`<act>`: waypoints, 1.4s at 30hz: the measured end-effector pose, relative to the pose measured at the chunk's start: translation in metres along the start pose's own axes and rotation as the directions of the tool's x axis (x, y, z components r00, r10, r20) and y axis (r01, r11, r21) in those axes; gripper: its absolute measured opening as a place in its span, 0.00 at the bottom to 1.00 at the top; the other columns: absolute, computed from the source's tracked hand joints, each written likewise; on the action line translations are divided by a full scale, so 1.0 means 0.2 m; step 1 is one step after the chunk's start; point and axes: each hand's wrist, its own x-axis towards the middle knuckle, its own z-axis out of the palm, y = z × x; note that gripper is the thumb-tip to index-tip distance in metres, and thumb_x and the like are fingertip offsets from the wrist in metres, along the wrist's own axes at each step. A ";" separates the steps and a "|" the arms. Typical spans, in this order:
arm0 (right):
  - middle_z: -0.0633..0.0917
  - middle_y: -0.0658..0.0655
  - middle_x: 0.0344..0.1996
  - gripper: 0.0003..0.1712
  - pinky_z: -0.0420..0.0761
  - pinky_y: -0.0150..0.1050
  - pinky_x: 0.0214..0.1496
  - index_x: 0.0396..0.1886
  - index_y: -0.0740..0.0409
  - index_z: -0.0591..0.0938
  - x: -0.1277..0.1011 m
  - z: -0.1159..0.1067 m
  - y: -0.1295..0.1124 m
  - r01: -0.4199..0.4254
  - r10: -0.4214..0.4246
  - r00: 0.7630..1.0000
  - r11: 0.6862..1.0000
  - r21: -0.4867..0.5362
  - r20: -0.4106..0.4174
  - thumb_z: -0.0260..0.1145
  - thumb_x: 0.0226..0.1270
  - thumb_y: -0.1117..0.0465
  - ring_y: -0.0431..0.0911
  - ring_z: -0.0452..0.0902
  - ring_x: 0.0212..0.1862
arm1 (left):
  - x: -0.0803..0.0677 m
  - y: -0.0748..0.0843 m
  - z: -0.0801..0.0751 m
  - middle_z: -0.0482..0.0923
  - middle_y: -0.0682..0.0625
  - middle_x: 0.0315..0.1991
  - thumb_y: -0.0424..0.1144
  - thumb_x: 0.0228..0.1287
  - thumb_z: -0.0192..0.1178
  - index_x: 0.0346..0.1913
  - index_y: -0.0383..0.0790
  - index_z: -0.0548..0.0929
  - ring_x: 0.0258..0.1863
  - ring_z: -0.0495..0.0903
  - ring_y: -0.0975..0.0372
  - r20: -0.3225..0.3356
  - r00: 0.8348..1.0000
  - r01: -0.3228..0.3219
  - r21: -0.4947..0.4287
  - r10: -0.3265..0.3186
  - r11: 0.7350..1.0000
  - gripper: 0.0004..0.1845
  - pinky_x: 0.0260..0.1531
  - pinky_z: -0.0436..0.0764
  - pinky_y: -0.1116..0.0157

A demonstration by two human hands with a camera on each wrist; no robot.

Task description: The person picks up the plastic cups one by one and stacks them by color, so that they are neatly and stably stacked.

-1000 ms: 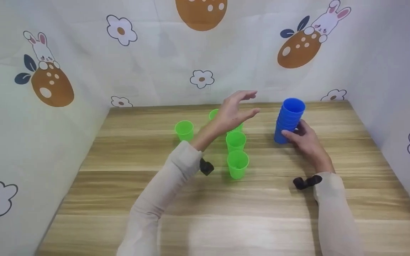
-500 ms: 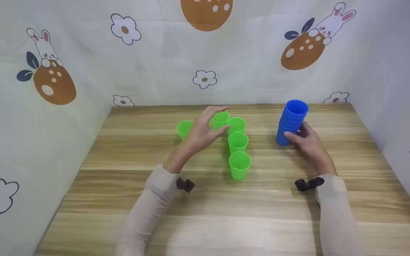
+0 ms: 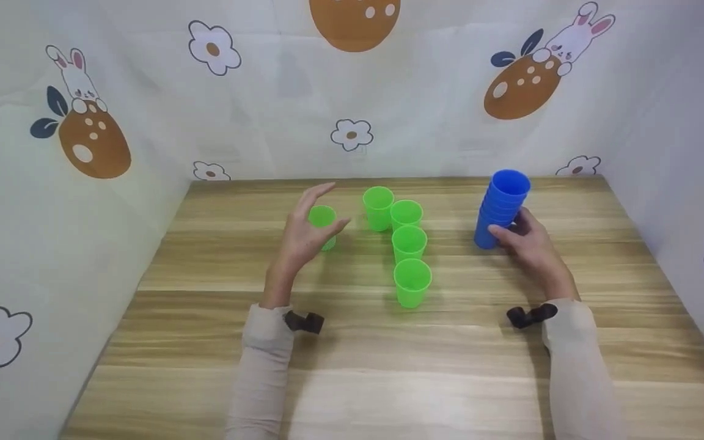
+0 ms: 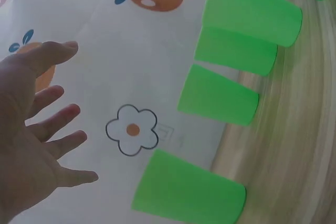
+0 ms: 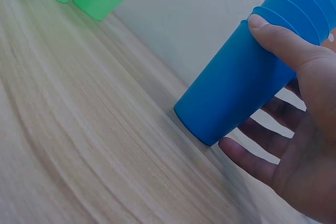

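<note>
My left hand [image 3: 303, 235] is spread, thumb apart from the fingers, above and beside the leftmost green cup [image 3: 322, 217]. It holds nothing; the left wrist view shows a gap between the hand [image 4: 37, 124] and that cup [image 4: 191, 192]. On the right, my right hand [image 3: 529, 244] grips a nested stack of blue cups [image 3: 498, 208] standing on the table. In the right wrist view the thumb lies against the blue stack [image 5: 236, 82] just under its rims, with the other fingers round the far side, partly hidden.
Several more upright green cups stand mid-table: one at the back [image 3: 379, 211], others in a line toward the front, ending at the nearest cup [image 3: 412, 287]. The wooden table [image 3: 388, 379] meets a patterned cloth wall [image 3: 278, 110] behind and at both sides.
My left hand has moved left, from above the middle green cups to the leftmost one, staying spread. My right hand and the blue stack have stayed in place.
</note>
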 end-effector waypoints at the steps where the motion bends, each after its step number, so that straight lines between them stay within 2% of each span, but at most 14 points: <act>1: 0.62 0.64 0.77 0.55 0.57 0.60 0.80 0.81 0.53 0.50 0.00 0.00 0.00 0.000 0.000 1.000 1.000 0.001 -0.001 0.68 0.66 0.41 0.60 0.57 0.78 | 0.00 -0.03 0.00 0.72 0.45 0.69 0.40 0.56 0.74 0.69 0.43 0.74 0.73 0.66 0.53 -0.002 1.000 0.018 -0.002 -0.018 1.000 0.36 0.75 0.63 0.51; 7: 0.64 0.65 0.76 0.53 0.61 0.59 0.78 0.81 0.53 0.51 0.00 0.00 -0.01 -0.003 0.003 1.000 1.000 0.003 -0.003 0.68 0.66 0.42 0.60 0.60 0.77 | 0.01 -0.16 -0.02 0.65 0.48 0.74 0.45 0.56 0.75 0.73 0.49 0.68 0.77 0.58 0.51 0.004 0.991 0.132 -0.020 -0.132 0.991 0.42 0.77 0.57 0.44; 11: 0.64 0.64 0.76 0.52 0.62 0.59 0.78 0.81 0.53 0.52 0.01 0.00 0.00 -0.008 0.008 1.000 1.000 0.021 -0.002 0.69 0.66 0.44 0.60 0.60 0.76 | 0.01 -0.24 -0.04 0.62 0.46 0.76 0.47 0.56 0.74 0.75 0.49 0.65 0.79 0.53 0.49 0.017 0.984 0.177 -0.060 -0.176 0.982 0.45 0.77 0.53 0.40; 20: 0.60 0.65 0.78 0.54 0.58 0.61 0.79 0.82 0.53 0.48 0.00 -0.01 0.00 -0.041 0.041 0.999 0.999 -0.002 0.005 0.67 0.67 0.42 0.62 0.56 0.78 | -0.01 -0.39 -0.05 0.60 0.44 0.77 0.45 0.57 0.74 0.79 0.43 0.54 0.80 0.53 0.51 0.053 0.959 0.282 -0.147 -0.278 0.948 0.52 0.80 0.50 0.47; 24: 0.60 0.65 0.78 0.55 0.58 0.61 0.79 0.81 0.53 0.49 -0.01 -0.01 -0.01 -0.036 0.036 0.999 0.999 -0.017 0.001 0.67 0.66 0.40 0.62 0.56 0.78 | -0.01 -0.42 -0.04 0.60 0.42 0.77 0.45 0.59 0.73 0.79 0.42 0.53 0.80 0.53 0.51 0.070 0.949 0.315 -0.186 -0.307 0.931 0.51 0.80 0.53 0.50; 31: 0.59 0.64 0.79 0.57 0.55 0.62 0.79 0.82 0.52 0.48 -0.01 0.00 -0.02 -0.053 0.053 0.999 0.998 -0.020 0.003 0.68 0.65 0.38 0.61 0.54 0.79 | 0.00 -0.45 -0.01 0.59 0.43 0.78 0.49 0.60 0.71 0.77 0.42 0.57 0.80 0.55 0.52 0.066 0.922 0.387 -0.208 -0.381 0.898 0.47 0.79 0.56 0.55; 34: 0.58 0.64 0.79 0.57 0.55 0.62 0.80 0.82 0.51 0.47 -0.01 0.00 -0.02 -0.059 0.059 0.998 0.998 -0.013 0.006 0.68 0.65 0.39 0.61 0.53 0.79 | 0.00 -0.46 -0.01 0.66 0.40 0.73 0.47 0.61 0.70 0.75 0.38 0.62 0.77 0.61 0.51 0.067 0.923 0.385 -0.218 -0.380 0.897 0.43 0.79 0.58 0.55; 37: 0.60 0.66 0.78 0.55 0.56 0.60 0.80 0.82 0.54 0.48 -0.01 -0.01 -0.03 -0.039 0.039 0.999 0.999 0.004 0.016 0.69 0.67 0.44 0.61 0.55 0.78 | -0.01 -0.46 0.00 0.71 0.39 0.68 0.45 0.62 0.68 0.72 0.35 0.63 0.74 0.66 0.50 0.085 0.918 0.396 -0.247 -0.387 0.884 0.40 0.78 0.59 0.54; 42: 0.60 0.69 0.77 0.51 0.58 0.61 0.79 0.81 0.59 0.48 -0.04 -0.05 -0.09 0.002 -0.003 1.000 1.000 0.005 0.025 0.67 0.70 0.52 0.63 0.58 0.77 | -0.02 -0.47 0.01 0.71 0.41 0.68 0.45 0.63 0.67 0.74 0.37 0.61 0.74 0.65 0.52 0.095 0.916 0.400 -0.286 -0.389 0.871 0.41 0.78 0.60 0.54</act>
